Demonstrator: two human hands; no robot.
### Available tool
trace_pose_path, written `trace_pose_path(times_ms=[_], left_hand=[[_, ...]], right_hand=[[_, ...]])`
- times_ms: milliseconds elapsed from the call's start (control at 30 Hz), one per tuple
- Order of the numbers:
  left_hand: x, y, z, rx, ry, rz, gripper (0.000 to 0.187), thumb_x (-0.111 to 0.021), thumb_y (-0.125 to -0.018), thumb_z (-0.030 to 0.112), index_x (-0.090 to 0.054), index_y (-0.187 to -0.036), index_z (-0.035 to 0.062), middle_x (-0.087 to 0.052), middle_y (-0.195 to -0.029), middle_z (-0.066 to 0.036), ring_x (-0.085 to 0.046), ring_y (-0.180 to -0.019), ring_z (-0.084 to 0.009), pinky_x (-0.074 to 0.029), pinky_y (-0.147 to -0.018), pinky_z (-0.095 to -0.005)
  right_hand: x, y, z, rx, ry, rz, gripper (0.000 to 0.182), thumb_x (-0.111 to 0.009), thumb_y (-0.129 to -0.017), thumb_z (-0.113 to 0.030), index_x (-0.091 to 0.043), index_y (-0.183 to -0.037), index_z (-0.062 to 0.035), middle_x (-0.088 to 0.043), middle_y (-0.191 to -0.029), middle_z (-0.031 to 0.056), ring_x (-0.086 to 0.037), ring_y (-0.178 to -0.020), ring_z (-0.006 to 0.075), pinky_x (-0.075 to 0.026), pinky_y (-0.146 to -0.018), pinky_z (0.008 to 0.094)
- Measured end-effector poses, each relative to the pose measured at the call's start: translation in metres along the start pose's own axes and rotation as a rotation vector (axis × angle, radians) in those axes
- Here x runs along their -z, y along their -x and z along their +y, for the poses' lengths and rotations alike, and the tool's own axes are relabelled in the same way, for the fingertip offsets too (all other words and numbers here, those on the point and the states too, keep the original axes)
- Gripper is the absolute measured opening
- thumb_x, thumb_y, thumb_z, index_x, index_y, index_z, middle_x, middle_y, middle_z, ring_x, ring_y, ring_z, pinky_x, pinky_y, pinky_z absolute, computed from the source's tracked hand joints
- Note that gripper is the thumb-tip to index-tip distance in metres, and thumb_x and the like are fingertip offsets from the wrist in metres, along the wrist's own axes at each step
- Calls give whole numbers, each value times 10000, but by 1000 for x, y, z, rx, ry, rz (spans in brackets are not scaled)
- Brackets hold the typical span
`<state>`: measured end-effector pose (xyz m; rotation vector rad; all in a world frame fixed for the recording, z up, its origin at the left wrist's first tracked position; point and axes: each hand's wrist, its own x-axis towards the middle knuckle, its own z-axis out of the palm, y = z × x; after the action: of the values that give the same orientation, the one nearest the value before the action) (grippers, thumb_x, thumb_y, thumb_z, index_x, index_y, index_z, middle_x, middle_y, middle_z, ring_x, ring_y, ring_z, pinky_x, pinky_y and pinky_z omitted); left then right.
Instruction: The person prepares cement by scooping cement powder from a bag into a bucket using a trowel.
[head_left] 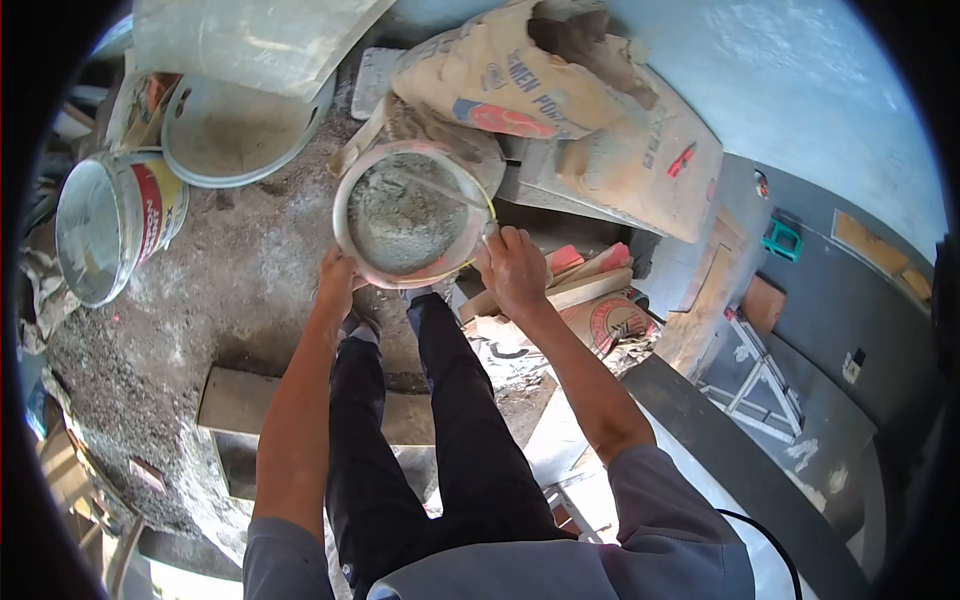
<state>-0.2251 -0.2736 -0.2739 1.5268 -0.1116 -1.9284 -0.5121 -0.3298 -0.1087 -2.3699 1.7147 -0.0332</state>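
A round bucket [353,245] with a pale, dirty rim is in front of me, seen from above. Grey cement mix [405,222] fills much of its inside, and a thin bar slants across the upper right of the opening. My left hand [338,282] is closed on the near left of the rim. On the right side, my right hand [512,270] grips the rim, its thumb up near the end of the bar. Just beyond the bucket leans a torn paper cement sack [500,75], open at its top.
To the left lie a white paint pail [95,235] and a wide pale tub [240,180] on the dirty floor. A wooden board [240,400] crosses by my legs. Folded paper sacks [610,320] are at right, with a green stool [783,240] and a metal frame [760,380] farther off.
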Motion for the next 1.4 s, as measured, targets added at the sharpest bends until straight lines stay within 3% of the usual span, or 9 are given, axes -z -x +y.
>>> trace_pose_path(times_ms=[267, 400, 700, 933, 1033, 1100, 1200, 1300, 1400], left_hand=[[-13, 4, 11, -9, -33, 24, 484, -447, -799, 45, -484, -1277, -22, -604, -1092, -149, -662, -972, -286, -606, -823, -426], [-17, 9, 14, 2, -51, 45, 518, -448, -805, 50, -466, -1320, -6, -608, -1145, -159, -662, -1003, -297, -587, -856, -433], [-25, 13, 20, 22, -146, 114, 562, -431, -804, 52, -420, -1361, -26, -592, -1175, -179, -639, -1066, -309, -558, -937, -455], [-24, 7, 10, 35, -101, 149, 565, -448, -797, 59, -410, -1352, -35, -572, -1194, -175, -620, -1081, -307, -544, -968, -452], [-25, 8, 16, 57, -119, 191, 569, -459, -792, 65, -415, -1350, -38, -575, -1191, -171, -620, -1080, -304, -547, -959, -448], [-28, 9, 15, 47, -115, 198, 567, -469, -788, 70, -425, -1343, -37, -581, -1179, -168, -623, -1072, -301, -552, -947, -445], [-24, 5, 11, -9, -70, 213, 525, -489, -787, 63, -464, -1302, -39, -593, -1114, -164, -635, -1009, -288, -572, -879, -423], [-37, 13, 18, -43, -40, 276, 471, -519, -797, 42, -508, -1255, -64, -593, -1021, -172, -650, -888, -272, -598, -761, -383], [-23, 2, -3, -57, 6, 271, 478, -528, -795, 38, -510, -1262, -62, -591, -1034, -173, -649, -876, -269, -602, -755, -381]], right_hand=[[120, 48, 68, -453, -392, -141, 227, -665, -904, -194, -700, -1057, -30, -635, -764, 94, -633, -641, 182, -514, -609, 320], [148, 56, 136, -1142, -847, -26, 214, -645, -910, -195, -704, -1005, -13, -638, -729, 27, -612, -582, 114, -499, -503, 270], [91, -63, 390, -992, -938, 110, 254, -702, -856, -270, -676, -964, -41, -631, -733, 73, -613, -570, 177, -516, -522, 318], [87, -105, 442, -952, -593, -29, 298, -696, -866, -280, -689, -975, -3, -670, -786, 100, -647, -626, 239, -541, -621, 369], [47, -79, 524, -314, 281, -85, 316, -666, -882, -276, -686, -992, 20, -690, -868, 179, -670, -783, 353, -537, -745, 450], [76, -83, 432, -618, 275, 28, 337, -622, -907, -286, -675, -1049, 15, -683, -962, 246, -646, -957, 430, -505, -833, 505], [58, -59, 343, -314, 286, 321, 327, -651, -943, -327, -681, -1043, -17, -660, -860, 208, -647, -886, 401, -494, -829, 481], [-24, -22, 216, -628, -309, -317, 396, -621, -971, -421, -708, -1060, -45, -718, -935, 172, -693, -757, 182, -549, -649, 344], [-84, -23, 110, -1028, -909, -600, 605, -689, -895, -488, -647, -1275, -20, -677, -1202, 118, -681, -931, 216, -574, -751, 349]])
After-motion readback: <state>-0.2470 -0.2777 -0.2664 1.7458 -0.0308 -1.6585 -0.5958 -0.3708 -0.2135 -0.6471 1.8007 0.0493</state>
